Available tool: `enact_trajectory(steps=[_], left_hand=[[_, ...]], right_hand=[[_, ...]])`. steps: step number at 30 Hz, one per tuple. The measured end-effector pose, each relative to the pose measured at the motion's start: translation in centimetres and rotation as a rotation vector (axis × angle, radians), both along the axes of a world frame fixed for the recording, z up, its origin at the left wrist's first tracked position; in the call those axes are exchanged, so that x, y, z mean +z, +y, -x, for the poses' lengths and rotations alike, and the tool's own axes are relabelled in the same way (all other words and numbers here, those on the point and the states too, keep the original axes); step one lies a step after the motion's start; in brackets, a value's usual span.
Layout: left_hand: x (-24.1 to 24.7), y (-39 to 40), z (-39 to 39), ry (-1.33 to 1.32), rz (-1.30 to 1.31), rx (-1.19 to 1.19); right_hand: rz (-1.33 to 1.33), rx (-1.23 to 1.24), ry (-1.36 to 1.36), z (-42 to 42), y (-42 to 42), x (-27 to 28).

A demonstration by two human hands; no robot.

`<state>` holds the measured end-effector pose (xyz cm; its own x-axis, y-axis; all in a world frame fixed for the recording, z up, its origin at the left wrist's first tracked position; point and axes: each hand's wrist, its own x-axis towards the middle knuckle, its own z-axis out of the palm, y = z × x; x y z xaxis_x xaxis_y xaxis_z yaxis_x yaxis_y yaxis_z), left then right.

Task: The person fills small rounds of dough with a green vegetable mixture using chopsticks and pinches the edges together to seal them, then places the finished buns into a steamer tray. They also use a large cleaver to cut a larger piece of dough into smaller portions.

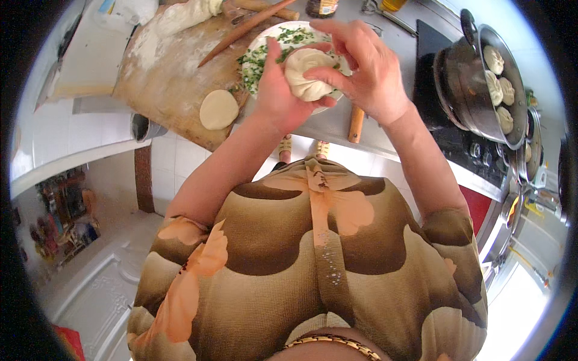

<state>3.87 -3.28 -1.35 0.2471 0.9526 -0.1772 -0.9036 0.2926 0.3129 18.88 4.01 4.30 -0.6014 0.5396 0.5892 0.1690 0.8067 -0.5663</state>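
Note:
A pleated dough bun (309,74) rests in the cupped palm of my left hand (281,97). The thumb of my right hand (372,74) lies against the bun's pleats, and its other fingers are raised and spread around the far side. Whether those fingers pinch the dough cannot be told. Beneath both hands is a white plate (271,32) of chopped green filling (254,65), partly covered by them. One flat round wrapper (219,109) lies on the floured wooden board (171,85), left of the plate.
On the board are a tapered rolling pin (244,34) and a floury dough log (189,17). A wooden handle (356,124) reaches the counter's front edge. At right, a steel steamer pot (469,85) holding several pleated buns (506,91) stands on the black cooktop (426,58). A dark jar (321,8) stands behind.

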Motion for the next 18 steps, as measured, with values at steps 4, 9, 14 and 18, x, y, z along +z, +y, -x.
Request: enact_trajectory(steps=[4,9,14,18], left_hand=[[-0.3,-0.3,0.1,0.089,0.049,0.054],[0.3,-0.6,0.9,0.276,0.178,0.236],[-1.2,-0.2,1.9,0.265,0.164,0.322],[-1.1,-0.7,3.7,0.301,0.219,0.408]], right_hand=[[0.480,-0.034,0.235,-0.7,0.7,-2.1],[0.279,0.104,0.121,0.6,-0.5,-2.5],[-0.036,0.068,-0.101,0.6,-0.1,-2.8],[-0.066,-0.084,-0.048,0.6,1.0,-4.2]])
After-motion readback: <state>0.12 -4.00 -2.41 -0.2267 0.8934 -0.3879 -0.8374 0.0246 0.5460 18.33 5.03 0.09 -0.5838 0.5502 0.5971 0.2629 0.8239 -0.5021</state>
